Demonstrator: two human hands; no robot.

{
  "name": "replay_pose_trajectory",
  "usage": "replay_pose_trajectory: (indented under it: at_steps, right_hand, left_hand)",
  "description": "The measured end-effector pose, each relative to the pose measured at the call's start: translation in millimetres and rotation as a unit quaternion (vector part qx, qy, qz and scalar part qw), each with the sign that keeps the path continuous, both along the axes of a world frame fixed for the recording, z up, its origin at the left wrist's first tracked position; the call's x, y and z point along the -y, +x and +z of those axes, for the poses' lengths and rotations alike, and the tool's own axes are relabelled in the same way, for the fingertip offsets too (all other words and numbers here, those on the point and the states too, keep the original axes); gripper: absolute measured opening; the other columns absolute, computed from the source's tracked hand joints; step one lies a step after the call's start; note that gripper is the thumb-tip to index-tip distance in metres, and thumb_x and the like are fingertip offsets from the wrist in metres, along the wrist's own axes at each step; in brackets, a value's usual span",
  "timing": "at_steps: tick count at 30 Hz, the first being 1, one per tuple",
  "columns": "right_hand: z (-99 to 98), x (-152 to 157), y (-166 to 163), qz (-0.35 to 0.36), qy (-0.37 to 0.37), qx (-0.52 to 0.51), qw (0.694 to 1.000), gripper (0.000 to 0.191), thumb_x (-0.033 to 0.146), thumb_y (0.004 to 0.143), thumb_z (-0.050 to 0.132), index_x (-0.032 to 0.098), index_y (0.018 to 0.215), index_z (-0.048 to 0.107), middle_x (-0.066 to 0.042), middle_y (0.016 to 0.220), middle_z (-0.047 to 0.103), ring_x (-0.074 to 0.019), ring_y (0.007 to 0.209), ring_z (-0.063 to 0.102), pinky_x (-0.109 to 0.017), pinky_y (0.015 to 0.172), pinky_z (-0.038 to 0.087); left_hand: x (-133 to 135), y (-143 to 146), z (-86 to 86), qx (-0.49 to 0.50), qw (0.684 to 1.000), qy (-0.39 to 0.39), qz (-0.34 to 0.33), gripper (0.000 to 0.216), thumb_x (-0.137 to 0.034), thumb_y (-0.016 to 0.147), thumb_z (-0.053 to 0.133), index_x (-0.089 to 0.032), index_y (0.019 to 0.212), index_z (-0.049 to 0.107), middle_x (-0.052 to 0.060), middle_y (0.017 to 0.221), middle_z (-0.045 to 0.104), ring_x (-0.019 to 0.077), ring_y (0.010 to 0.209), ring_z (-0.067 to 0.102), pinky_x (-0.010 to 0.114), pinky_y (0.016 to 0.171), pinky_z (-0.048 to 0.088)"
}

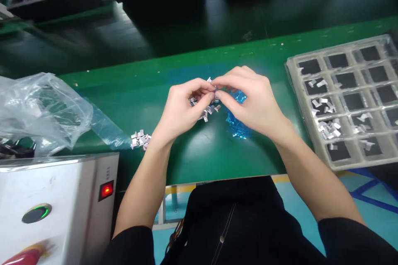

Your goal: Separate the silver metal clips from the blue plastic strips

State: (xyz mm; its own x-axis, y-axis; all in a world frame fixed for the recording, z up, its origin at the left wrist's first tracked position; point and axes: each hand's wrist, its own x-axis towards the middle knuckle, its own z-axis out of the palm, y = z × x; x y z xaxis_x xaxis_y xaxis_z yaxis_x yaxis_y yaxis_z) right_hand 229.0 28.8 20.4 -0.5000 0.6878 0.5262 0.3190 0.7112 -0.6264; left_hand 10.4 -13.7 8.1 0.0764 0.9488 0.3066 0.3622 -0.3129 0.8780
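My left hand (183, 109) and my right hand (251, 99) meet above the green bench (199, 153). Their fingertips pinch one small silver metal clip (214, 87) between them. Several more silver clips (208, 111) lie in a loose heap under my left fingers. Under my right hand sits a pile of blue film scraps (238, 126). A second small heap of silver clips (140, 139) rests on the bench just left of my left wrist.
A clear compartment tray (348, 103) with dark pads and several clips lies at the right. A crumpled clear plastic bag (40, 109) sits at the left. A white box with a lit red switch (106, 190) stands front left.
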Motion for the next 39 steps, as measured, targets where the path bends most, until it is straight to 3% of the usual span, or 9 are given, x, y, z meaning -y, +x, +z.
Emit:
replay_pose_trajectory:
  at_steps: [4,8,15,19,24,30,39]
  right_hand:
    - [-5.1,-2,2,-0.031,-0.009,0.001,0.999,0.017,0.02,0.108,0.065,0.027,0.108,0.08,-0.004,0.108,0.082,-0.0265,0.103,0.075,-0.046,0.098,0.063]
    - [-8.7,-5,2,-0.033,0.004,-0.017,0.999,0.013,0.023,0.108,0.065,0.026,0.104,0.077,-0.004,0.104,0.081,-0.0244,0.096,0.074,-0.043,0.09,0.063]
    - [-0.9,0,1,-0.026,0.03,-0.046,0.998,0.011,0.023,0.104,0.065,0.026,0.097,0.074,-0.005,0.098,0.081,-0.0246,0.091,0.073,-0.043,0.085,0.062]
    - [1.1,-1,3,-0.034,0.048,-0.056,0.997,0.014,0.023,0.105,0.064,0.027,0.094,0.072,-0.004,0.096,0.08,-0.0242,0.091,0.074,-0.043,0.086,0.062]
    - [2.9,-5,7,-0.053,0.027,-0.035,0.998,0.007,0.023,0.102,0.067,0.027,0.099,0.072,-0.003,0.099,0.078,-0.0243,0.091,0.071,-0.044,0.086,0.062]
    - [6.5,-7,12,-0.015,0.019,-0.059,0.998,0.012,0.02,0.103,0.067,0.027,0.093,0.066,-0.003,0.095,0.075,-0.0222,0.087,0.069,-0.041,0.079,0.06]
    - [10.6,-7,14,0.019,0.041,-0.063,0.997,0.014,0.018,0.103,0.066,0.026,0.093,0.067,-0.002,0.095,0.075,-0.0219,0.088,0.07,-0.04,0.079,0.058]
  left_hand:
    - [1,6,0.4,0.039,0.999,-0.001,0.012,0.016,-0.041,0.104,0.085,-0.025,0.107,0.089,0.006,0.107,0.086,0.0239,0.095,0.082,0.037,0.086,0.072]
    - [3,11,2.0,0.083,0.995,0.02,0.041,0.018,-0.035,0.096,0.094,-0.024,0.109,0.09,0.004,0.1,0.085,0.0217,0.089,0.083,0.033,0.083,0.073]
    - [7,21,0.0,0.084,0.99,0.049,0.106,0.007,-0.031,0.095,0.093,-0.024,0.098,0.092,0.001,0.095,0.088,0.0199,0.082,0.086,0.03,0.081,0.076]
    - [9,26,2.5,0.147,0.986,0.011,0.078,0.008,-0.028,0.092,0.098,-0.024,0.097,0.093,0.002,0.093,0.089,0.0206,0.079,0.087,0.031,0.079,0.078]
    - [11,29,7.5,0.186,0.981,-0.014,0.056,0.025,-0.044,0.088,0.106,-0.025,0.1,0.094,0.003,0.095,0.089,0.0233,0.082,0.089,0.035,0.081,0.08]
    - [10,26,5.4,0.194,0.979,-0.03,0.059,0.037,-0.054,0.086,0.109,-0.024,0.103,0.094,0.006,0.098,0.09,0.0268,0.086,0.091,0.041,0.089,0.083]
    - [8,27,6.0,0.222,0.971,-0.043,0.077,0.041,-0.054,0.082,0.112,-0.023,0.101,0.094,0.006,0.095,0.09,0.0276,0.084,0.091,0.039,0.084,0.083]
